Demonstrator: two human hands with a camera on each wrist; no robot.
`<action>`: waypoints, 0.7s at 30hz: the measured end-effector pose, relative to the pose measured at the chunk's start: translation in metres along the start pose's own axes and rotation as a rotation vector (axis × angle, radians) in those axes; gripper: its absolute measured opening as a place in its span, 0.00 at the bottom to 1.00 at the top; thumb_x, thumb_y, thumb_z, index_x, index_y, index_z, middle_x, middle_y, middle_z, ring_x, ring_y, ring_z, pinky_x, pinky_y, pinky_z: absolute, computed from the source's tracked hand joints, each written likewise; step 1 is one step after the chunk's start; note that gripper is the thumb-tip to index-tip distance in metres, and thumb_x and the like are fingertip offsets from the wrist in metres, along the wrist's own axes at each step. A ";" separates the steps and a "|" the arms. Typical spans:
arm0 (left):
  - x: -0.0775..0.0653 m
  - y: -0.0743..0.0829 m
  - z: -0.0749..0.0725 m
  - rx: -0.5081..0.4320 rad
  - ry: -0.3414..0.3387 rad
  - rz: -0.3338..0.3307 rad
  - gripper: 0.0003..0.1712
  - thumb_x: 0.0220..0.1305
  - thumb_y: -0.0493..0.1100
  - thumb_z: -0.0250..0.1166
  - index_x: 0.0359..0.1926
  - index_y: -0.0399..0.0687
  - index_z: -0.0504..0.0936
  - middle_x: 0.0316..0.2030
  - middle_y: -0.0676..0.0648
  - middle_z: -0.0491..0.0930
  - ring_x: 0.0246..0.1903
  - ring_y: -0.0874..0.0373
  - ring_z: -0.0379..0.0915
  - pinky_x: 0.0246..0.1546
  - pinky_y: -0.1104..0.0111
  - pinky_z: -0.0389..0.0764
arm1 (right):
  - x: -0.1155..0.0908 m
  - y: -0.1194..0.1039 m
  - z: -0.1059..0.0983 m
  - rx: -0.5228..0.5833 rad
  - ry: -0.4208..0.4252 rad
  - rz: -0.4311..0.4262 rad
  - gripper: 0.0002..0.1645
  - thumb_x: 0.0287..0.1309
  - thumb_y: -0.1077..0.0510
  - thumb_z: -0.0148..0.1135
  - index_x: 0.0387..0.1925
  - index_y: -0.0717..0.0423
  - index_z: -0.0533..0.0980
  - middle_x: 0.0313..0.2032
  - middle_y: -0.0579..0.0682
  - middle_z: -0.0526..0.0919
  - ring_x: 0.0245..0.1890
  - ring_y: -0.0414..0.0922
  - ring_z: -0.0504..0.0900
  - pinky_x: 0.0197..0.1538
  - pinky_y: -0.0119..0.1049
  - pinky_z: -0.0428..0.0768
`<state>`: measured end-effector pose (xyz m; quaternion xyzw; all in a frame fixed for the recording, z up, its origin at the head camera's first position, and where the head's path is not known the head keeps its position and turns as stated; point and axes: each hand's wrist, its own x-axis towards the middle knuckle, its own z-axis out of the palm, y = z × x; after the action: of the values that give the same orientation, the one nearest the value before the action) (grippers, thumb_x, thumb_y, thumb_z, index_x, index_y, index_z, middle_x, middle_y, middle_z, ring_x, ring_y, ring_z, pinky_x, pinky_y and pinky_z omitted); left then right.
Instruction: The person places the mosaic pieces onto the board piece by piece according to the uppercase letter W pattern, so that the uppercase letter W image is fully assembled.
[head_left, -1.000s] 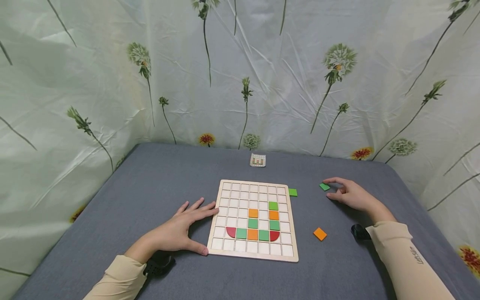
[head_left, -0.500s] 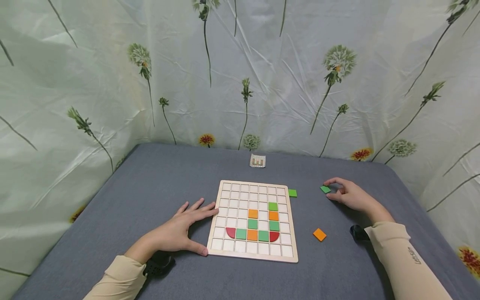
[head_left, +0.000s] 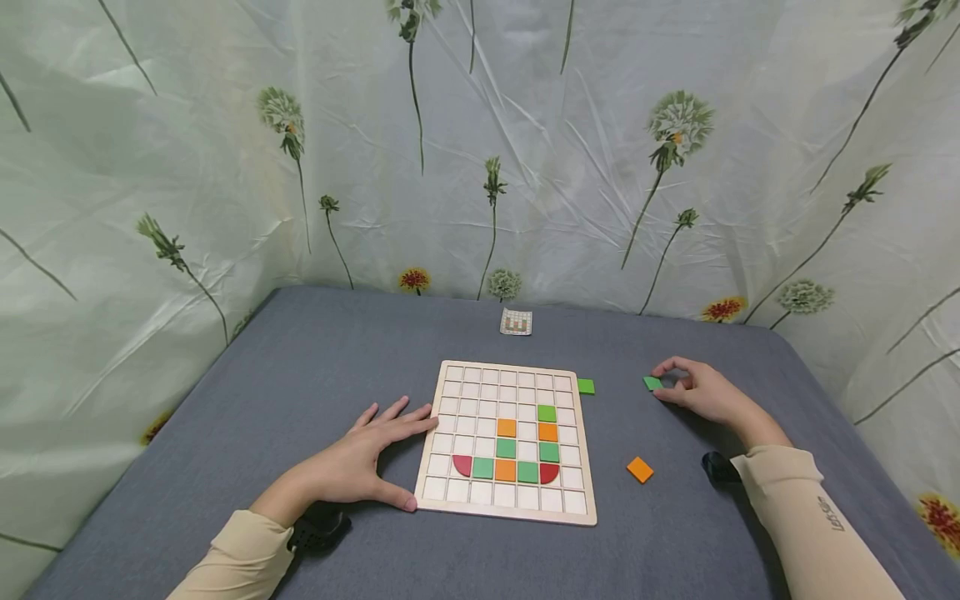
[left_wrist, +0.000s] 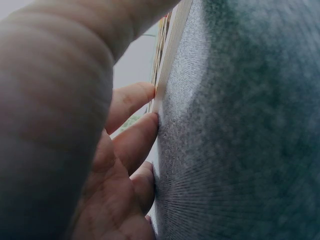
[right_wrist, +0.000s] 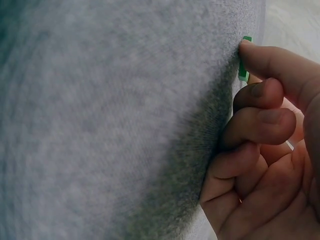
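My right hand pinches a green square tile between thumb and forefinger, low over the cloth to the right of the board. The right wrist view shows this tile edge-on at the thumb tip, with the other fingers curled beneath. My left hand lies spread at the wooden grid board, thumb at its near left corner and fingertips along its left edge. Orange, green and red rounded tiles fill several of its cells, in two upright columns over a bottom row.
A loose light green tile lies against the board's right edge. An orange tile lies on the grey cloth between the board and my right forearm. Behind the board is a small pattern card. A floral curtain surrounds the table.
My right thumb and forefinger have come together on the green tile, which has shifted slightly nearer to me. My left hand and the board have stayed put.
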<state>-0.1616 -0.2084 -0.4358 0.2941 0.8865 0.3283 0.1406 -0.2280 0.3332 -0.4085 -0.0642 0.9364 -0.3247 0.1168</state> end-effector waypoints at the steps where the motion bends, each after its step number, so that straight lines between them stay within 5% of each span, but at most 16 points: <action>1: 0.000 0.000 0.000 0.000 0.000 -0.001 0.62 0.48 0.66 0.85 0.82 0.63 0.67 0.85 0.50 0.58 0.87 0.36 0.38 0.80 0.29 0.31 | 0.000 0.000 0.000 -0.001 0.003 0.002 0.25 0.72 0.54 0.70 0.62 0.63 0.75 0.20 0.41 0.70 0.20 0.37 0.64 0.28 0.33 0.64; 21: 0.001 0.001 -0.001 0.001 -0.006 -0.017 0.62 0.47 0.66 0.85 0.82 0.63 0.67 0.85 0.50 0.58 0.87 0.36 0.38 0.80 0.30 0.31 | -0.004 0.003 -0.001 -0.031 0.027 0.009 0.26 0.72 0.52 0.69 0.62 0.64 0.78 0.20 0.42 0.74 0.20 0.37 0.65 0.27 0.33 0.65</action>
<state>-0.1620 -0.2078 -0.4342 0.2877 0.8888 0.3257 0.1456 -0.2248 0.3369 -0.4089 -0.0574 0.9431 -0.3104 0.1045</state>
